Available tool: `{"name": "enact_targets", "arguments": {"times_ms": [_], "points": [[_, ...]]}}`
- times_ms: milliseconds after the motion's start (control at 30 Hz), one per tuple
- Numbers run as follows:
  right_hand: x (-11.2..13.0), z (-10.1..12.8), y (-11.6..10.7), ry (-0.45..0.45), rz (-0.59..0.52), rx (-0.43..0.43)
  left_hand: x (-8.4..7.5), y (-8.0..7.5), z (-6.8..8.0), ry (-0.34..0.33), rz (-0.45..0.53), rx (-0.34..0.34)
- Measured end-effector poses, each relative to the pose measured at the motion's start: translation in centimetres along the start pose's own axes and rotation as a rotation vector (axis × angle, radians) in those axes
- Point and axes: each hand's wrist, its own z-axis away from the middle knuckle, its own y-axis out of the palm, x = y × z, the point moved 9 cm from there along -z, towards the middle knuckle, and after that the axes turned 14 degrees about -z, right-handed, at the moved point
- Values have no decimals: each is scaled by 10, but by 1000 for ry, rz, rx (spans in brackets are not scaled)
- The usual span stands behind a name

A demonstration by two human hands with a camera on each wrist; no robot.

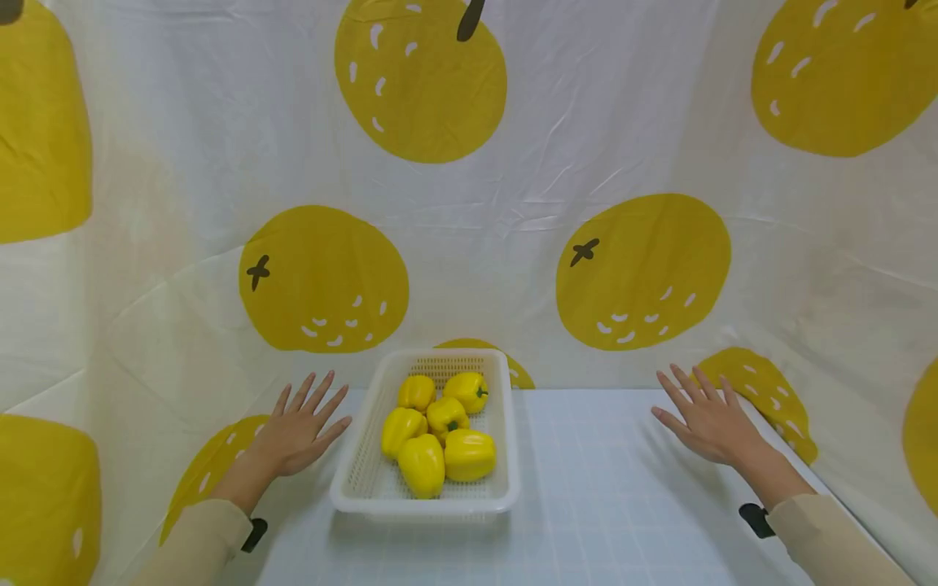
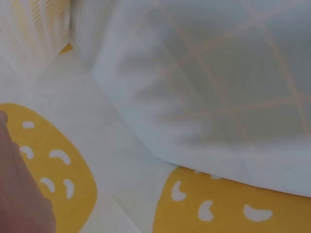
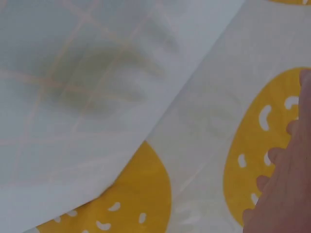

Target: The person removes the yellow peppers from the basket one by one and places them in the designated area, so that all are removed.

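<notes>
A white slotted plastic basket (image 1: 355, 480) stands on the table between my hands, holding several yellow bell peppers (image 1: 437, 439). My left hand (image 1: 304, 427) hovers flat just left of the basket with fingers spread and holds nothing. Farther off to the right, my right hand (image 1: 702, 415) is spread the same way over the table, also with nothing in it. The left wrist view catches only the edge of my left hand (image 2: 19, 194) over printed cloth, with the basket's wall (image 2: 36, 29) at top left. The right wrist view has my right hand (image 3: 286, 184) at its right edge.
A white gridded cloth (image 1: 608, 496) covers the table. A white curtain with big yellow fruit prints (image 1: 637, 273) hangs behind and wraps round both sides, close to each hand.
</notes>
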Motion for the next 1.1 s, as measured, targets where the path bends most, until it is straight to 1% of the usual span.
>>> {"name": "enact_targets", "arguments": {"times_ms": [167, 400, 600, 767, 833, 1000, 1100], "points": [[10, 3, 1, -20, -13, -2, -3, -1, 2, -2, -18, 44], [29, 3, -9, -69, -20, -36, -14, -13, 8, 24, 9, 25], [45, 0, -11, -90, -57, -20, -20, -17, 15, 25, 36, 20], [57, 2, -8, -93, -102, -1, -24, -18, 19, 37, 44, 16], [62, 2, -6, -93, -111, 7, -25, -17, 20, 35, 50, 25], [75, -1, -3, -82, -140, 22, -25, -16, 21, 35, 79, 43], [83, -2, -3, -90, -169, 25, -26, -17, 20, 36, 87, 38]]}}
